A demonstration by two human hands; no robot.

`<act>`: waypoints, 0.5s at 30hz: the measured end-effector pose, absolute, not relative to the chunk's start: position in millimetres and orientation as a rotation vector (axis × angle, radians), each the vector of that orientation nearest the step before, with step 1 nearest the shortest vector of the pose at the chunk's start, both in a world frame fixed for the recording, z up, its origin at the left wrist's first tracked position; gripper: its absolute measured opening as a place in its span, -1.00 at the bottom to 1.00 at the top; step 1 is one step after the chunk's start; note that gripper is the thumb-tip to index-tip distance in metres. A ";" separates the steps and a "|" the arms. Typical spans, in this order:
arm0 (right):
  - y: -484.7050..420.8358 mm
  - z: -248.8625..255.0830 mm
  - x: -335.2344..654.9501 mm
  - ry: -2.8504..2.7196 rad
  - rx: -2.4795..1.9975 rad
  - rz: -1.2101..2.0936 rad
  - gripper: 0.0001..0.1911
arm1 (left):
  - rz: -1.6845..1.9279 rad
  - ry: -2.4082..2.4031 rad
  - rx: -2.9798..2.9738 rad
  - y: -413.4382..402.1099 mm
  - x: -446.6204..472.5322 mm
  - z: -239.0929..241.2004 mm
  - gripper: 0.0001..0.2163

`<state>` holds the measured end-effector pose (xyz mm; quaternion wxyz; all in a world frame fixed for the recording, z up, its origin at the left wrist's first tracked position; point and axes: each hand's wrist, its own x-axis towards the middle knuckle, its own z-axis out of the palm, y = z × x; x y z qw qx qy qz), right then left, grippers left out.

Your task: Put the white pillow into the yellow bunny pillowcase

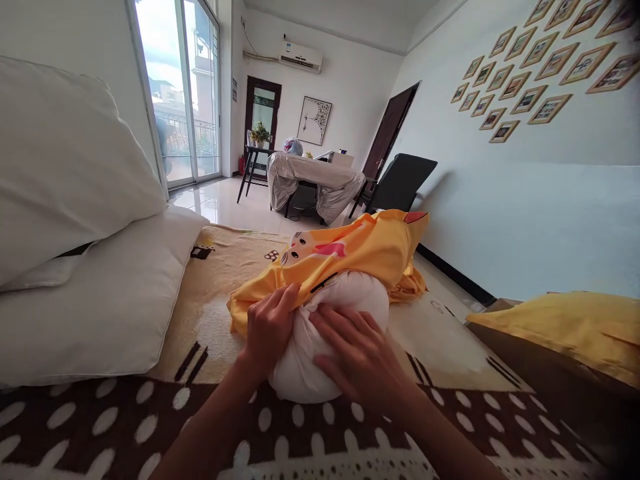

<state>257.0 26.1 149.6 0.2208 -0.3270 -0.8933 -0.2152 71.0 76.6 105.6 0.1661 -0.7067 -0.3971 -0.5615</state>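
A yellow pillowcase [363, 243] with a cartoon cat face lies across the blanket in front of me. A white pillow [363, 293] is partly inside it; its near end bulges out of the opening, creased and bunched. My left hand [270, 327] is closed on the edge of the pillowcase opening, left of the pillow. My right hand [355, 350] lies on top of the white pillow, fingers stretched out and pressing into the fabric. How far the pillow reaches inside is hidden by the pillowcase.
Big white pillows [85, 293] are stacked at the left. The blanket [210, 340] is beige and brown with white spots. A yellow pillow [565, 327] rests on a box [525, 347] at the right. Farther back are a covered table [320, 170] and a black chair [403, 183].
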 end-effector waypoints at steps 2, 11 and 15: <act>33.9 148.8 248.0 -2.575 -0.935 -0.487 -0.52 | -1.565 -1.102 -1.964 71.3 71.6 107.9 -0.84; 92.5 115.3 215.8 -2.244 -1.152 -0.821 -0.76 | -1.459 -0.928 -1.912 47.7 83.4 115.6 -0.84; 105.9 122.6 224.8 -2.065 -1.212 -0.860 -0.77 | -1.256 -1.338 -1.725 54.0 66.4 124.4 -0.77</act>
